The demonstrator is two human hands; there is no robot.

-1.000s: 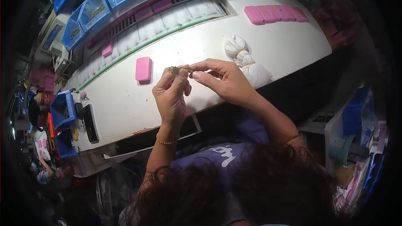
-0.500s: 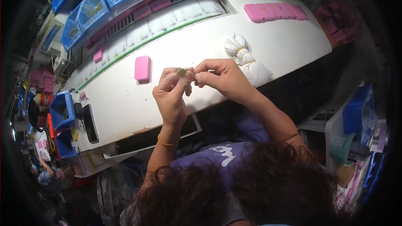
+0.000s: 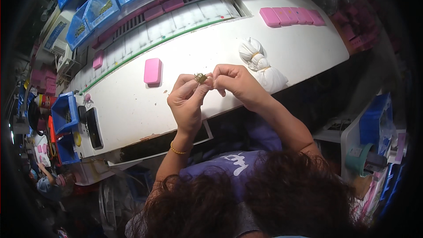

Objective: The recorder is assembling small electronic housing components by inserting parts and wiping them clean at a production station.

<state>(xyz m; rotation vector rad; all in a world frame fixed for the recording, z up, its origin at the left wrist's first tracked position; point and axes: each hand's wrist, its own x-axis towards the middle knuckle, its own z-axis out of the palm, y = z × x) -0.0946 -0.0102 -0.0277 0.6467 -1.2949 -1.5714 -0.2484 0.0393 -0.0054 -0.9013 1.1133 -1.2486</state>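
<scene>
My left hand [image 3: 187, 105] is raised over the front part of the white table, pinching a small gold-coloured spiky piece [image 3: 201, 78] between thumb and fingers. Too little detail shows to tell its kind. Close beside it, my right hand [image 3: 239, 84] has thumb and forefinger pressed together near the piece's right side. Whatever is between those fingertips is hidden or too small to see. A pink block [image 3: 152, 71] lies flat on the table, left of and beyond my left hand. Just past my right hand sits a tied white cloth bundle [image 3: 269, 78].
A row of pink blocks [image 3: 291, 16] lies at the far right of the white table [image 3: 123, 119]. A conveyor belt [image 3: 176, 20] with a green edge runs behind. Blue bins [image 3: 100, 8] stand beyond it. A dark phone [image 3: 94, 128] rests at the left end.
Both hands appear slightly further right, with the camera view also shifted a little. The gold-coloured piece has turned between my left fingers. My right fingertips remain pinched beside it.
</scene>
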